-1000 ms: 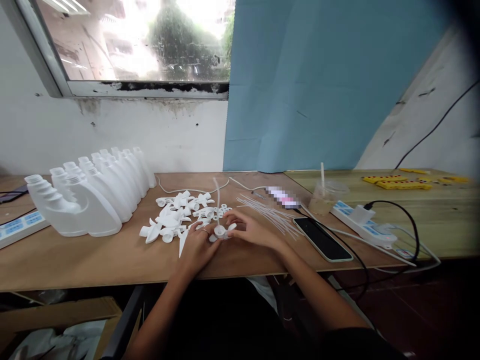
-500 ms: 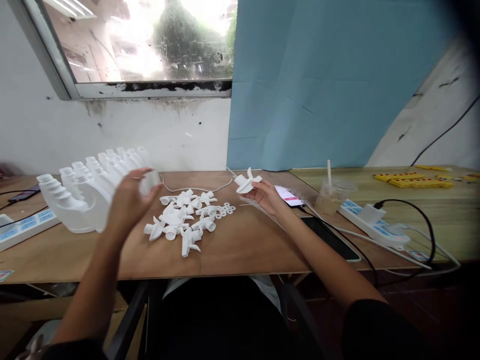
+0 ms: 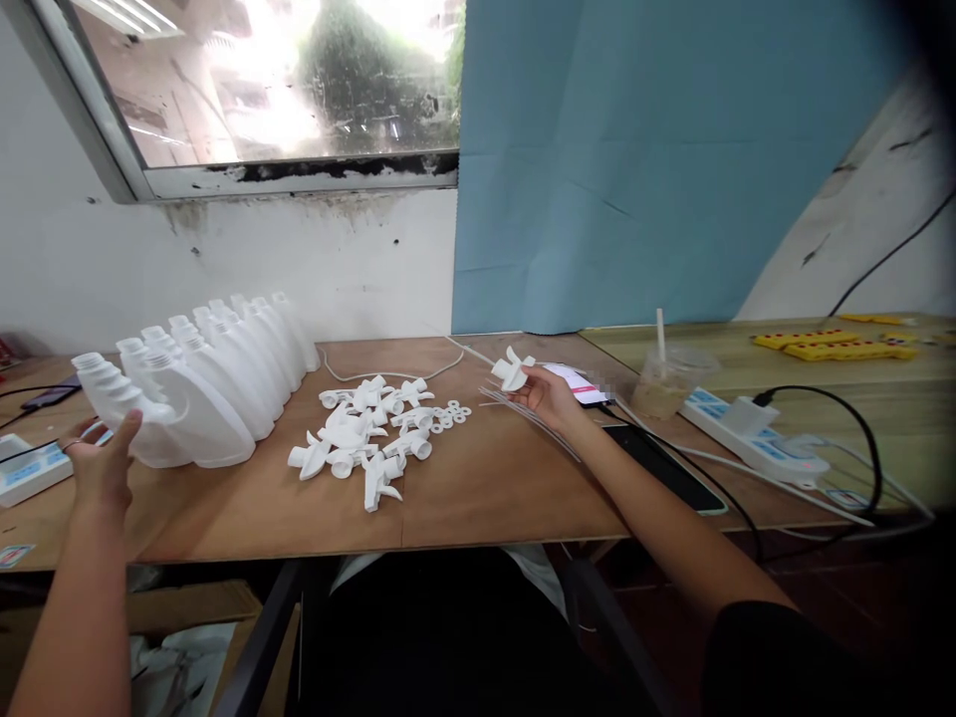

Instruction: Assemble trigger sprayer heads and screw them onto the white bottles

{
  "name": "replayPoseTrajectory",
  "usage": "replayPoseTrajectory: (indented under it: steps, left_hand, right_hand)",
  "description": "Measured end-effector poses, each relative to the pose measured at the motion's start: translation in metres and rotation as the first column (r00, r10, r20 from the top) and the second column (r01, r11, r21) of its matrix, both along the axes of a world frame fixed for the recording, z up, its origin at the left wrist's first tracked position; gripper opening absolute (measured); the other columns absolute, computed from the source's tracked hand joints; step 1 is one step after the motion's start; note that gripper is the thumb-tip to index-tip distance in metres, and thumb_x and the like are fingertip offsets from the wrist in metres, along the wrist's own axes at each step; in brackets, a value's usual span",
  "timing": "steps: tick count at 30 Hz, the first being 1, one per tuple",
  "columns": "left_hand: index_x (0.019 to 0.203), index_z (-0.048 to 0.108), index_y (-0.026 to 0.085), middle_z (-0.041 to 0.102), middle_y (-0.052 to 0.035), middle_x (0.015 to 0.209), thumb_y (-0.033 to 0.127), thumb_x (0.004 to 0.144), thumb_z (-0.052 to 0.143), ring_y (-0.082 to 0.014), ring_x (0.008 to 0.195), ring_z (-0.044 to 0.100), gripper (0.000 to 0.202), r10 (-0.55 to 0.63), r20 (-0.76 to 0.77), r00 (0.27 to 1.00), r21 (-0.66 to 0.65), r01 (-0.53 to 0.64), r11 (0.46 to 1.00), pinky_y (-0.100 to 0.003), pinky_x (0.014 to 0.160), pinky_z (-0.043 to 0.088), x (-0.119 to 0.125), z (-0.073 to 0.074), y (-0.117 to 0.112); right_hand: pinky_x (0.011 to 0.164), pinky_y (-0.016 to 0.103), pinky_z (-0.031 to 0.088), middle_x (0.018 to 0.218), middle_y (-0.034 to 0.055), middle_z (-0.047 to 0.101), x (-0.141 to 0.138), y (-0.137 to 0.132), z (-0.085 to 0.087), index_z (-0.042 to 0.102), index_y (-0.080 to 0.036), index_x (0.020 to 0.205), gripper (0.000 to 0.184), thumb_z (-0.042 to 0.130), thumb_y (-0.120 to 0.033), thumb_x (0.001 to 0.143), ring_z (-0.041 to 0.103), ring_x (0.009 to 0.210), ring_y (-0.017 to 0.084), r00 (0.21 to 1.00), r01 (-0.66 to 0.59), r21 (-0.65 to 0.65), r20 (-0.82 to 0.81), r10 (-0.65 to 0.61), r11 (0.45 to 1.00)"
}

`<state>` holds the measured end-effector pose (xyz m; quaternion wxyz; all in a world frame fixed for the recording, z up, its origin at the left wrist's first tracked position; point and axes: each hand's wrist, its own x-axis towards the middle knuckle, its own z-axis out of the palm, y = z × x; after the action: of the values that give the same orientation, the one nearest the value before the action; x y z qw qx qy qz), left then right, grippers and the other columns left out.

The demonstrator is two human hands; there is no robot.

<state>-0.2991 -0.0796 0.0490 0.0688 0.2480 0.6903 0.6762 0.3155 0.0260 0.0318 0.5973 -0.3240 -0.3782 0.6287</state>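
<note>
In my right hand (image 3: 553, 396), pinched between thumb and fingers, is a white trigger spray head (image 3: 512, 369). A thin tube reaches up and left from near it. My left hand (image 3: 99, 458) is at the near left end of a row of white plastic bottles (image 3: 213, 403). Its thumb and fingers are spread around the lower side of the nearest bottle (image 3: 126, 413); whether they touch it I cannot tell. Between the hands lies a pile of white trigger spray heads (image 3: 358, 428), with several small white rings (image 3: 451, 414) at its right edge.
Thin tubes (image 3: 534, 418) lie under my right hand. Behind it are a lit phone (image 3: 575, 384) and a dark tablet-like device (image 3: 664, 468). A drink cup (image 3: 664, 383) with a straw and a power strip (image 3: 751, 438) with cables stand to the right. Another power strip (image 3: 37, 473) is far left.
My left hand has moved left and toward me, from the far end of the bottle row to its near end. My right hand shifted slightly right and down, still holding the spray head.
</note>
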Motion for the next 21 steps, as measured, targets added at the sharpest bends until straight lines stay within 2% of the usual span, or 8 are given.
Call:
replayPoseTrajectory:
  steps: [3,6,9,12,14,17,19,21]
  left_hand:
    - [0.087,0.030,0.023,0.045,0.0029,0.095,0.023,0.056,0.077,-0.0086,0.072,0.045,0.056,0.030,0.000,1.000,-0.002,-0.030,1.000,-0.017,0.055,0.038,0.012,0.004,0.006]
    - [0.086,0.032,0.022,0.045,0.0035,0.092,0.021,0.053,0.076,-0.0086,0.070,0.044,0.055,0.054,-0.028,0.998,0.005,-0.054,0.999,-0.017,0.053,0.037,0.010,0.004,0.007]
    - [0.086,0.036,0.020,0.048,0.0035,0.090,0.022,0.052,0.076,-0.0092,0.068,0.047,0.053,0.092,-0.059,0.994,0.033,-0.090,0.995,-0.018,0.053,0.039,-0.005,-0.002,0.007]
    - [0.089,0.041,0.020,0.053,0.0033,0.091,0.022,0.051,0.078,-0.0099,0.068,0.050,0.053,0.231,-0.135,0.963,0.034,-0.229,0.973,-0.020,0.055,0.040,-0.027,-0.012,0.006]
    - [0.098,0.044,0.020,0.057,0.0012,0.100,0.022,0.052,0.078,-0.0110,0.073,0.054,0.058,0.234,-0.180,0.955,-0.009,-0.240,0.971,-0.020,0.057,0.041,-0.038,-0.020,0.004]
    - [0.124,0.038,0.022,0.054,-0.0063,0.127,0.017,0.049,0.079,-0.0156,0.092,0.060,0.086,0.088,-0.172,0.981,-0.098,-0.106,0.990,-0.024,0.066,0.047,-0.040,-0.030,-0.005]
    - [0.134,0.029,0.022,0.048,-0.0116,0.139,0.020,0.048,0.081,-0.0210,0.105,0.060,0.100,0.036,-0.193,0.980,-0.122,-0.061,0.991,-0.033,0.078,0.051,-0.032,-0.033,-0.015]
    - [0.138,0.026,0.022,0.042,-0.0142,0.145,0.032,0.053,0.081,-0.0272,0.118,0.055,0.102,0.062,-0.310,0.949,-0.100,-0.098,0.990,-0.044,0.092,0.049,-0.019,-0.030,-0.029]
  right_hand:
    - [0.055,0.030,0.056,0.078,0.0059,0.073,0.001,0.000,-0.003,0.063,-0.015,0.085,0.008,0.061,-0.018,0.078,0.067,0.062,0.018,0.999,-0.020,-0.007,0.029,0.020,1.000]
    - [0.052,0.029,0.055,0.078,0.0058,0.073,0.000,0.001,-0.005,0.062,-0.016,0.084,0.007,0.061,-0.019,0.078,0.066,0.061,0.018,0.998,-0.034,0.004,0.055,0.034,0.999]
    - [0.052,0.028,0.054,0.079,0.0053,0.073,-0.001,0.000,-0.007,0.062,-0.017,0.085,0.009,0.062,-0.020,0.077,0.066,0.062,0.018,0.996,-0.042,0.008,0.073,0.041,0.999]
    - [0.051,0.028,0.053,0.079,0.0055,0.073,-0.002,0.000,-0.007,0.061,-0.017,0.085,0.009,0.061,-0.020,0.077,0.066,0.063,0.018,0.996,-0.034,-0.009,0.085,0.035,0.999]
    - [0.052,0.027,0.053,0.078,0.0056,0.072,-0.003,0.000,-0.007,0.060,-0.017,0.084,0.007,0.060,-0.019,0.077,0.066,0.062,0.018,0.996,-0.026,-0.027,0.084,0.028,0.999]
    - [0.052,0.027,0.053,0.077,0.0056,0.072,-0.003,0.000,-0.006,0.060,-0.017,0.083,0.005,0.059,-0.019,0.078,0.066,0.062,0.017,0.996,-0.022,-0.047,0.082,0.025,0.999]
    - [0.051,0.027,0.053,0.077,0.0054,0.072,-0.004,-0.001,-0.006,0.060,-0.017,0.083,0.006,0.059,-0.019,0.078,0.066,0.063,0.018,0.997,-0.021,-0.048,0.078,0.025,0.999]
    - [0.051,0.027,0.053,0.077,0.0049,0.072,-0.003,-0.001,-0.005,0.060,-0.017,0.084,0.007,0.059,-0.019,0.077,0.066,0.063,0.018,0.997,-0.020,-0.044,0.070,0.023,0.999]
